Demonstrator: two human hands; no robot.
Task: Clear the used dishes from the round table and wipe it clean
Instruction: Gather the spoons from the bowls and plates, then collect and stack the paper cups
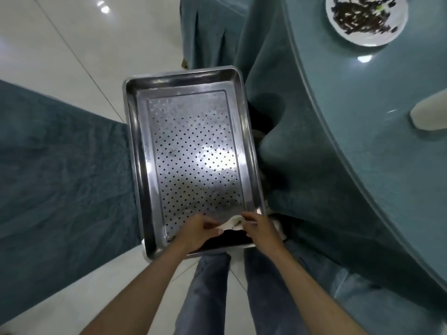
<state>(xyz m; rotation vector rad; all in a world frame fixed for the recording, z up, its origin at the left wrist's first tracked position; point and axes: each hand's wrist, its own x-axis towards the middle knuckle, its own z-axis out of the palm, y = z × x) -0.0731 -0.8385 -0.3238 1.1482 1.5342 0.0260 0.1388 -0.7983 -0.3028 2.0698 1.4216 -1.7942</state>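
Over the near end of the long perforated stainless-steel tray (135, 141), my left hand (197, 229) and right hand (260, 228) meet on a small white piece (232, 224) flecked with dark bits. Each hand pinches one side of it between thumb and fingertips. It is too blurred for me to say whether it is a little saucer or a crumpled napkin, so I hold it lightly.

The tray lies lengthwise away from me, beside the teal draped cloth of the round glass-topped table (362, 141), which curves off to my right. Far across that top sits the round white plate (377, 41) scattered with dark scraps. A pale oblong object (430, 114), cut off by the frame, lies nearer on the table's right edge.

I judge the plate to be glazed ceramic: stiff, breakable and slick against the glass. The scraps are loose and would slide if it tipped. I would take it at the bare rim, thumb on top and fingers under, and carry it level to the tray. The tray itself looks rigid and light. Once it is loaded, I would lift it by both long rims.
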